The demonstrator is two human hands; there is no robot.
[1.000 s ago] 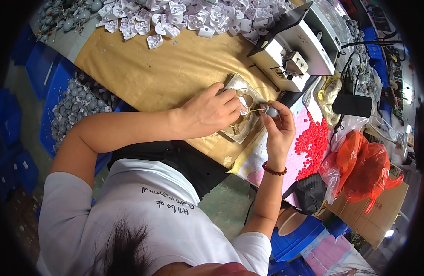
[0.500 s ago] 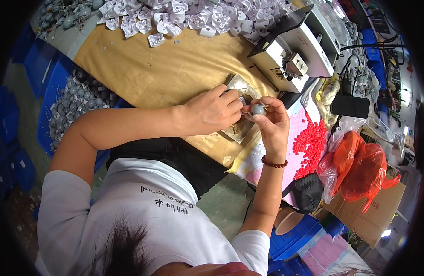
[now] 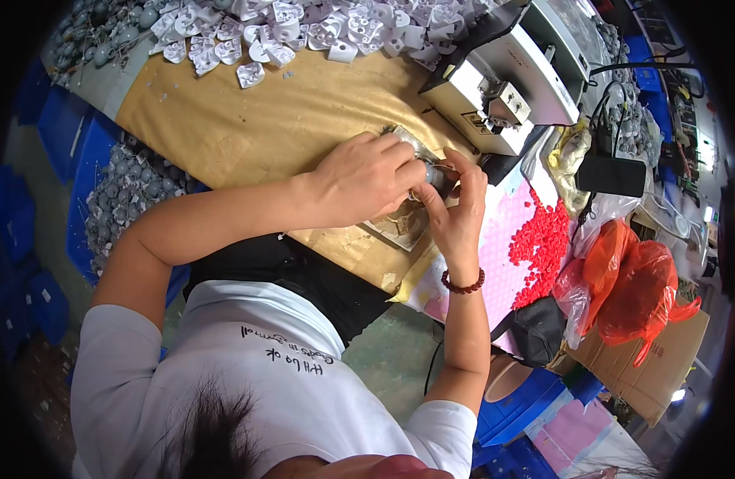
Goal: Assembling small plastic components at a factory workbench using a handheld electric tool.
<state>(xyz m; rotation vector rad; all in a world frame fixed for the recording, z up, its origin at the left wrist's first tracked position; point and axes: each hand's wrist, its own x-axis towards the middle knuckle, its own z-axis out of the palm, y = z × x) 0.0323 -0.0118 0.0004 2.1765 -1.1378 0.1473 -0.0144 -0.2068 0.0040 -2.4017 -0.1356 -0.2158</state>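
Both my hands meet over a worn metal block on the tan-covered table. My right hand, with a dark red bead bracelet at the wrist, has its fingers closed round a small grey ball-shaped part, partly covered by the fingers. A thin pale wire shows by its fingertips. Just left of the ball is my left hand, back upward, fingers bent and pressed together. What those fingers hold is hidden.
White plastic housings are heaped along the far edge. A boxy bench machine stands far right. Small red parts lie beside a black phone and red plastic bags. A blue bin of grey balls sits left.
My right hand has turned and moved slightly left and down over the metal block with the grey ball part. My left hand has shifted a little, still closed beside it.
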